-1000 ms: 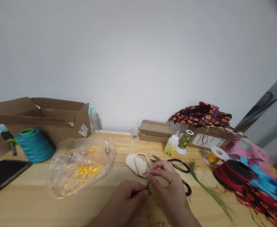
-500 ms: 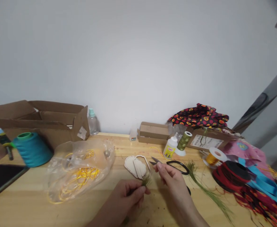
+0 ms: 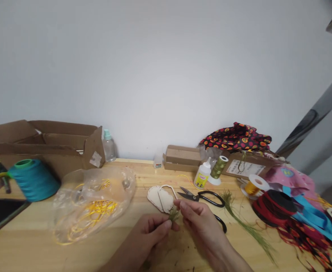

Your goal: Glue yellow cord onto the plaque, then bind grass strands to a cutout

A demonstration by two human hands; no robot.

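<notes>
My left hand [image 3: 156,231] is closed around a small bundle of thin green strands [image 3: 174,214], whose frayed tips stick out past thumb and forefinger. Just to its right, my right hand [image 3: 198,219] is closed in a pinch; whatever lies between its fingertips is too small to make out. Black-handled scissors [image 3: 194,196] lie with blades parted behind the right hand, which partly covers them. Beyond my left hand rest flat pale wooden cutouts [image 3: 156,198]. A longer bundle of green strands [image 3: 248,228] lies to the right of the scissors.
A glue bottle [image 3: 202,175] and a green thread spool [image 3: 219,168] stand behind the scissors. Left are a plastic bag with yellow cord [image 3: 98,209], a teal thread cone [image 3: 36,181] and an open carton [image 3: 69,151]. Ribbons and a red spool [image 3: 273,207] crowd the right side.
My right hand has shifted slightly left and down, away from the scissor blades and closer to my left hand. The left hand still holds the green bundle. The view has turned slightly.
</notes>
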